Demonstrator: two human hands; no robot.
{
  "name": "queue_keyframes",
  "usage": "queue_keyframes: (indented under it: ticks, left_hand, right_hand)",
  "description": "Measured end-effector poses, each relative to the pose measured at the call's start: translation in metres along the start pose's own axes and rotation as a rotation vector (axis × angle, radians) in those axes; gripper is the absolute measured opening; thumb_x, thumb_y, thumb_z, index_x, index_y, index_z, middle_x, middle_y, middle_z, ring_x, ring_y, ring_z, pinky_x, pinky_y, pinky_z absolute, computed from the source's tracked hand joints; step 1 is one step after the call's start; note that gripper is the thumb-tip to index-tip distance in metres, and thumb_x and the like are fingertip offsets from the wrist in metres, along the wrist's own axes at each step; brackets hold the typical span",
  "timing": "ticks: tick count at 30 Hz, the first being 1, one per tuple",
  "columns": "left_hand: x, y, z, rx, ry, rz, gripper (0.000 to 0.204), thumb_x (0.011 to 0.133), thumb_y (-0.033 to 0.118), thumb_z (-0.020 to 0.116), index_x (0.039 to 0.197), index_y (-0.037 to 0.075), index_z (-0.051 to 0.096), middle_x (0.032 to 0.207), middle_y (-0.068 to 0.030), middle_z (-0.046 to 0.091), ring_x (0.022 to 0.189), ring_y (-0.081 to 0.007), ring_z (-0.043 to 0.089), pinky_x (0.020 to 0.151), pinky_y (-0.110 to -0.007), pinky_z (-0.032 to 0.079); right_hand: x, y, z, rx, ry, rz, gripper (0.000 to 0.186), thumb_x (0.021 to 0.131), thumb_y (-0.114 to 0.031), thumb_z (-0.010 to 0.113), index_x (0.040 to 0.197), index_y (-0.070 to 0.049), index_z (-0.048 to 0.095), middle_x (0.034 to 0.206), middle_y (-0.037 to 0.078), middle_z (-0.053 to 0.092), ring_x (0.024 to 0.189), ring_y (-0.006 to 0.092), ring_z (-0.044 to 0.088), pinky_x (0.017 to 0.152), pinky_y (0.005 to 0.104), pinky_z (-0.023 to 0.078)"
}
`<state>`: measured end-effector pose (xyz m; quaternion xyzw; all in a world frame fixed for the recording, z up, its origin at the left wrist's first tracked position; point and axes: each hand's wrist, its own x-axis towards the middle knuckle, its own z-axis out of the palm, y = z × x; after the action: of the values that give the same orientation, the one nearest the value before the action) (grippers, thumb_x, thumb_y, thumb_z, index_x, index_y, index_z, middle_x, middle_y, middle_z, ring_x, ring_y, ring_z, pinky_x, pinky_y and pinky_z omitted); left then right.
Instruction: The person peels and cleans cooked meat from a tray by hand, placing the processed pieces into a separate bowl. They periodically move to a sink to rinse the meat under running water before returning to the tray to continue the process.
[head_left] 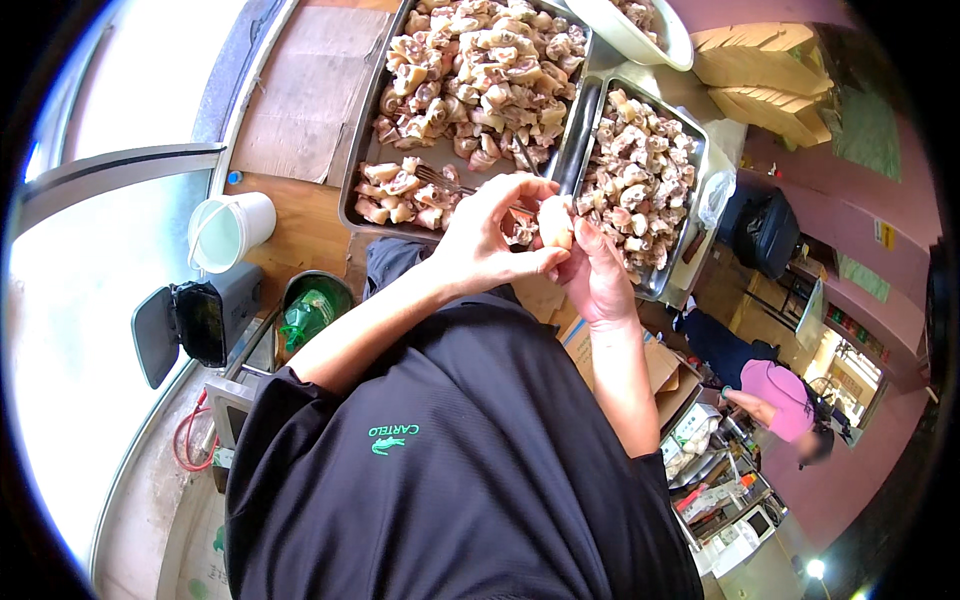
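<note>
Between my two hands is a pale, skin-on piece of meat (556,222), held over the near edge of a large metal tray (352,190). My left hand (490,240) has its thumb and fingers closed around the piece from the left. From the right, my right hand (597,275) pinches it with thumb and fingers. The big tray holds a high heap of chopped, skin-on meat pieces (480,80), with a smaller group (405,192) at its near left corner. A slim metal tool (440,180) lies beside my left fingers; its kind and whether I hold it are unclear.
On the right stands a second metal tray (652,290) of smaller meat pieces; a white basin (680,45) sits beyond. Left are a white bucket (258,218), a grey bin (155,335) and a bin with a green bag (308,318). A person in pink (780,400) is at far right.
</note>
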<state>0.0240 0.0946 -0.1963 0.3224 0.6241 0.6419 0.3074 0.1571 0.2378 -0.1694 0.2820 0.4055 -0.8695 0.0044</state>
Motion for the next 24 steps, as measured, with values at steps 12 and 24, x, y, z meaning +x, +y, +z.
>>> queue_keyframes:
  ticks: [12, 24]
  left_hand:
    - [0.002, 0.013, 0.035, 0.057, -0.144, 0.007, 0.064, 0.073, 0.024, 0.089, 0.129, 0.006, 0.063, 0.128, -0.0058, 0.067, 0.100, -0.0118, 0.062, 0.078, -0.027, 0.050]
    - [-0.003, 0.007, 0.057, 0.042, -0.151, -0.004, 0.064, 0.075, 0.016, 0.089, 0.132, 0.006, 0.061, 0.131, -0.0066, 0.065, 0.105, -0.0137, 0.062, 0.086, -0.028, 0.051]
  right_hand:
    - [-0.020, -0.012, -0.023, 0.082, -0.150, -0.081, 0.036, 0.104, -0.039, 0.057, 0.085, -0.009, 0.050, 0.083, 0.000, 0.044, 0.077, 0.0125, 0.044, 0.070, 0.0259, 0.037]
    - [-0.033, -0.017, -0.037, 0.107, -0.150, -0.058, 0.028, 0.101, -0.033, 0.060, 0.087, -0.009, 0.053, 0.083, -0.002, 0.045, 0.074, 0.0090, 0.043, 0.066, 0.0232, 0.037]
